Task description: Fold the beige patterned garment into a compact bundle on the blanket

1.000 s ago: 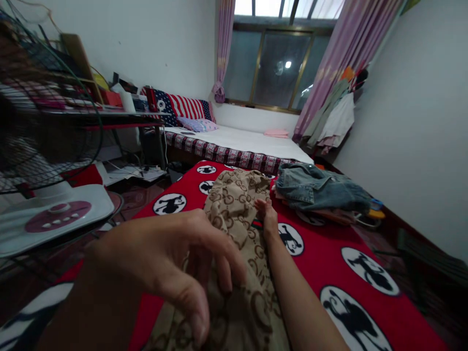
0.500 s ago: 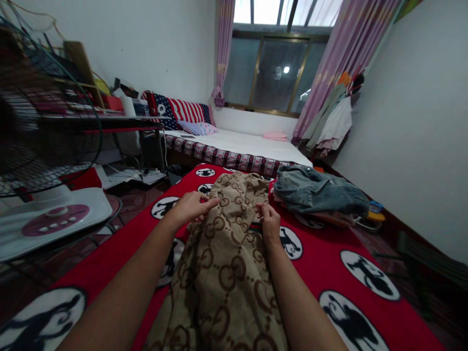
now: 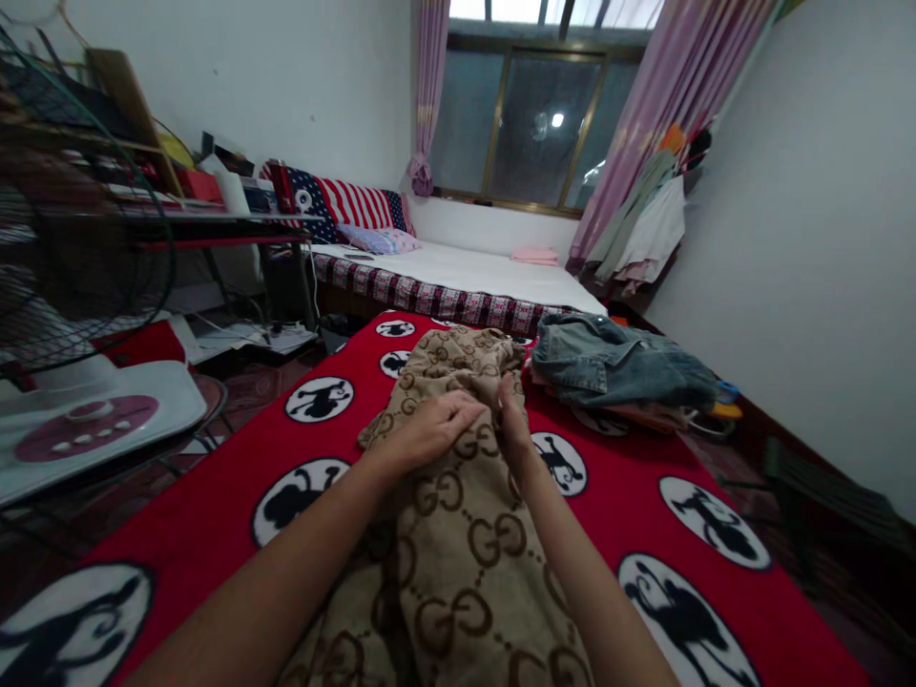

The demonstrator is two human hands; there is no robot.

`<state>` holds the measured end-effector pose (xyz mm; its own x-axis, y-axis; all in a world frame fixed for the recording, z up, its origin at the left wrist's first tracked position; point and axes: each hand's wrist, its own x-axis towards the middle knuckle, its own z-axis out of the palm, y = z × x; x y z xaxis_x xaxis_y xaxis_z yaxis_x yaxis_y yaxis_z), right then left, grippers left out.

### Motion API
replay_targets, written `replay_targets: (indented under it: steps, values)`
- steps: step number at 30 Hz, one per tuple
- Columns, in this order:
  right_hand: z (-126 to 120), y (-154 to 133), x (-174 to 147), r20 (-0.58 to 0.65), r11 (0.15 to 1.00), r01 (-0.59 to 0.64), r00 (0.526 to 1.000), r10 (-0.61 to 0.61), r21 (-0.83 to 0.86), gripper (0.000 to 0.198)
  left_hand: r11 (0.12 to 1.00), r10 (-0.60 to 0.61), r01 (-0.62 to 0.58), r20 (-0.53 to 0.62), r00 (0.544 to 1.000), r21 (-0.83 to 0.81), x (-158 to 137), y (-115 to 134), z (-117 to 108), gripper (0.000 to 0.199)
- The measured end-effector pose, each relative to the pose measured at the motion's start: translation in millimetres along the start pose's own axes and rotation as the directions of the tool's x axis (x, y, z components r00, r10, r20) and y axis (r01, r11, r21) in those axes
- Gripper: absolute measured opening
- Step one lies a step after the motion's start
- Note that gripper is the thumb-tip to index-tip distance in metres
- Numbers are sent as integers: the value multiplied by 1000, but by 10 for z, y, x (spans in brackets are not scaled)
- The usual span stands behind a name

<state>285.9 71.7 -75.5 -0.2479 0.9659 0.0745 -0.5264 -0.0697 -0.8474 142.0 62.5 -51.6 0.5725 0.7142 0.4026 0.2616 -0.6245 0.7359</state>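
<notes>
A tan garment with a brown interlocking-letter print lies lengthwise on a red blanket with black monkey figures in white ovals. Across the garment's upper middle rests my left hand, palm down, its fingers stretched out toward the right. My right hand stands on edge at the garment's right side, fingers extended and pointing away from me. The two hands are close together, with rumpled cloth between and beyond them. Whether the garment is trousers or a top, I cannot tell.
Folded jeans lie on a clothes pile to the right. Behind is a bed with a white cover. At left are a fan and a cluttered desk. Clothes hang by the curtain; a dark folding chair is at right.
My left hand has moved right from the garment's left edge onto its middle. My right hand has straightened its fingers and stays at the right edge. The cloth between them has shifted.
</notes>
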Motion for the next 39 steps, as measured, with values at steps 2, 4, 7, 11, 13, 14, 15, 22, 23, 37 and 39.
replay_targets:
  steps: [2,4,7,11,13,14,15,22,23,37,39]
  values:
    - [-126,-30,-10,-90,999,-24,996,20,-43,50,983,11,-41,167,986,181,-65,-69,138,30]
    - [-246,-31,-4,-150,992,-38,989,20,-118,42,941,-11,-81,266,964,329,-129,-121,228,25]
    - [-369,7,39,-256,914,36,955,-151,-405,48,892,-61,-87,309,949,444,-177,-137,268,27]
    - [-435,-14,88,-397,611,16,747,-534,-791,75,887,-53,-103,321,945,451,-153,-128,249,27]
    - [-431,-77,94,-335,494,49,676,-657,-868,76,888,-43,-106,309,950,448,-137,-149,263,26]
    - [-420,-115,101,-286,444,80,659,-695,-892,71,886,-39,-103,295,955,451,-134,-166,282,26]
    - [-406,-151,115,-236,392,103,651,-722,-914,66,884,-36,-99,277,960,457,-137,-185,307,26]
    - [-503,-343,575,-89,-4,-110,825,-558,-994,56,898,54,-85,83,995,432,-234,-225,492,21]
    - [-562,-386,664,-105,-18,-134,847,-521,-991,46,911,84,-88,28,996,402,-237,-224,489,23]
    - [-1132,-118,970,-174,-156,-257,894,-412,-954,45,768,-128,298,-320,939,566,-105,-798,195,54]
    - [-1120,-150,919,-165,-186,-240,924,-345,-953,49,802,-94,288,-365,926,524,-105,-794,185,51]
